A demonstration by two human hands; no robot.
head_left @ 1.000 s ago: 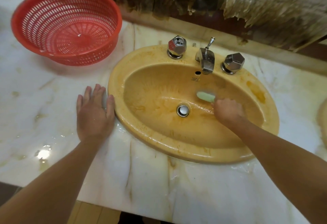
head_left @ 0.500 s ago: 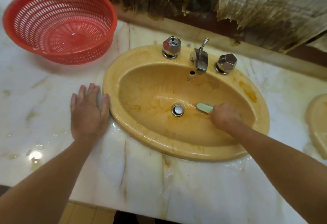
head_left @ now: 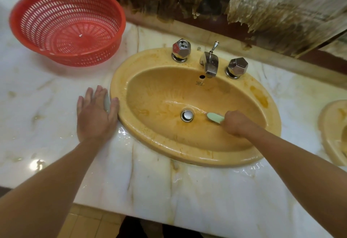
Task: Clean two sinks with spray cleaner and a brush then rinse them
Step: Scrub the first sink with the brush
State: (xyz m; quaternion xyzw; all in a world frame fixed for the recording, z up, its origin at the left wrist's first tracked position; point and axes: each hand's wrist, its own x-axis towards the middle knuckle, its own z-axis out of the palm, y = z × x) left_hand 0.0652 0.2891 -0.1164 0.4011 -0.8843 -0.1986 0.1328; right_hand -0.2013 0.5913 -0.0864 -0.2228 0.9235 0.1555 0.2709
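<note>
A stained yellow oval sink (head_left: 221, 151) is set in the marble counter. Inside the basin my right hand (head_left: 236, 125) grips a pale green brush (head_left: 215, 117), whose head lies on the bottom just right of the chrome drain (head_left: 187, 115). My left hand (head_left: 95, 113) rests flat on the wet counter, fingers straight, its thumb side touching the sink's left rim. A second yellow sink (head_left: 332, 130) shows partly at the right edge. No spray bottle is in view.
A red plastic basket (head_left: 24, 29) stands on the counter at the back left. Chrome faucet (head_left: 211, 63) with two faceted knobs (head_left: 181, 49) (head_left: 237, 66) sits on the sink's back rim. The marble counter (head_left: 169, 187) is wet near the sink. A stained wall rises behind.
My right hand has drawn the brush from the basin's back slope down to beside the drain. My left hand has stayed flat on the counter. The camera view has shifted slightly.
</note>
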